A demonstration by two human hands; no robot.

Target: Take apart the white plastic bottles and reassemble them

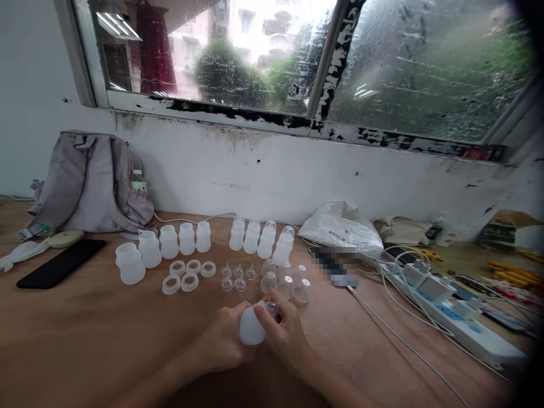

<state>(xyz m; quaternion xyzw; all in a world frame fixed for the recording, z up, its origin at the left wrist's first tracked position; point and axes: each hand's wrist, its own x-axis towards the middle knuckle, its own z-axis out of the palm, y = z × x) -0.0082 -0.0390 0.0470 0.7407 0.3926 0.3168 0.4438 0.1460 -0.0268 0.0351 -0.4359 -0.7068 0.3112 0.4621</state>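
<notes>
A white baby bottle (pixel 250 327) lies tilted between my two hands, its clear top pointing right. My left hand (pixel 232 331) wraps round the bottle body. At the other end my right hand (pixel 285 328) has its fingers round the clear cap (pixel 272 309) and its thumb against the bottle. Beyond my hands are white ring collars (pixel 189 281), clear nipples (pixel 239 283) and clear dome caps (pixel 284 289), in small groups. Several open bottle bodies (pixel 169 242) stand in a row at the left. Several capped bottles (pixel 267 241) stand behind the nipples and caps.
A black phone (pixel 62 264) and a grey backpack (pixel 91 187) are at the left. To the right are a plastic bag (pixel 344 229), a blurred-out device with a cable (pixel 382 328), and a white power strip (pixel 459 323). A wall with a window stands behind.
</notes>
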